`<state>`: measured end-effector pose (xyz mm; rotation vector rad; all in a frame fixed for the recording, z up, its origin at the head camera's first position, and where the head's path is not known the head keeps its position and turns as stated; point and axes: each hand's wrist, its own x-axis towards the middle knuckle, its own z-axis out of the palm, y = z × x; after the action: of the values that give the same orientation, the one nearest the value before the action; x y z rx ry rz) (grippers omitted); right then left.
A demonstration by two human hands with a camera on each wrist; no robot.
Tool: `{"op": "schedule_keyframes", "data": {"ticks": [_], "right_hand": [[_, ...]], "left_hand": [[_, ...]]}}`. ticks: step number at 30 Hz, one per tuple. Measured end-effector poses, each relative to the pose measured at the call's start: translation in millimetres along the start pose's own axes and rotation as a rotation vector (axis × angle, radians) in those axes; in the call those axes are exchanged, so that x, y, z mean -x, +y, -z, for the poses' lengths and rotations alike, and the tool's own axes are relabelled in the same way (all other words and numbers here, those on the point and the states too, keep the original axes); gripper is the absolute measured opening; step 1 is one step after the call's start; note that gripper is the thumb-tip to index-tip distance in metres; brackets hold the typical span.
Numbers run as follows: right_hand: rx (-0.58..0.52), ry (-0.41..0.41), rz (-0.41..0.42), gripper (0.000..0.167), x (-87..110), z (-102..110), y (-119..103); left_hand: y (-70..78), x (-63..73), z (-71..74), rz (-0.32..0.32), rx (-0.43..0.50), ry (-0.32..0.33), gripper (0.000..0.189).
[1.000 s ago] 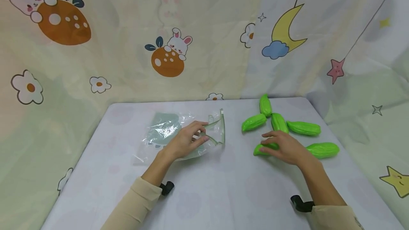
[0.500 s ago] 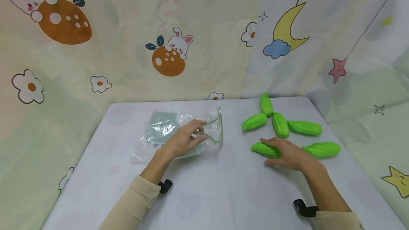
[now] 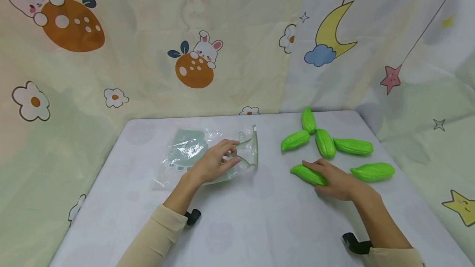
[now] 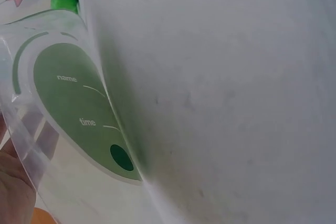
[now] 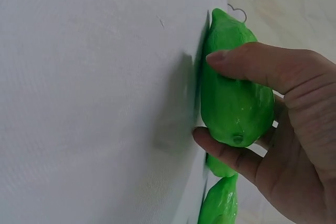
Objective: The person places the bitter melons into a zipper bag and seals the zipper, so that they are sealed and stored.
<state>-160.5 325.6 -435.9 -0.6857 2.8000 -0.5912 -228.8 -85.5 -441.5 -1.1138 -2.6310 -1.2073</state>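
My right hand [image 3: 337, 181] grips a green plastic bitter melon [image 3: 307, 175] at its near right end, low over the table. In the right wrist view, the thumb lies over the melon [image 5: 236, 106] and the fingers reach around its blunt end. At the left, my left hand [image 3: 212, 164] holds the mouth of a clear zip bag [image 3: 187, 147], thumb and fingers spread at its green-edged lips. The left wrist view shows the bag's green label [image 4: 73, 98] with "name" and "time" on it; some of that hand's fingers are seen through the plastic.
Several more green bitter melons lie at the back right, among them one upright-lying melon [image 3: 325, 143] and one near the right edge [image 3: 372, 172]. A white cloth covers the table [image 3: 237, 226]. Behind it hangs a printed curtain [image 3: 245, 52].
My right hand has closed round the near bitter melon, which has shifted slightly left and tilted. My left hand and the bag have slid a little to the left.
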Motion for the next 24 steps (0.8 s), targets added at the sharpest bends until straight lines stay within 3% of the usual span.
{"op": "schedule_keyframes", "data": {"ticks": [7, 16, 24], "right_hand": [[-0.010, 0.069, 0.075, 0.072, -2.8, -2, -4], [0.011, 0.265, 0.215, 0.067, -13.1, -7, -2], [-0.029, 0.408, 0.305, 0.075, -23.5, -9, -1]], "left_hand": [[-1.0, 1.3, -1.1, 0.002, -0.014, 0.006, 0.014], [-0.6, 4.3, -2.3, 0.016, -0.032, 0.004, 0.014], [1.0, 3.2, -3.3, -0.003, -0.065, -0.003, 0.016]]}}
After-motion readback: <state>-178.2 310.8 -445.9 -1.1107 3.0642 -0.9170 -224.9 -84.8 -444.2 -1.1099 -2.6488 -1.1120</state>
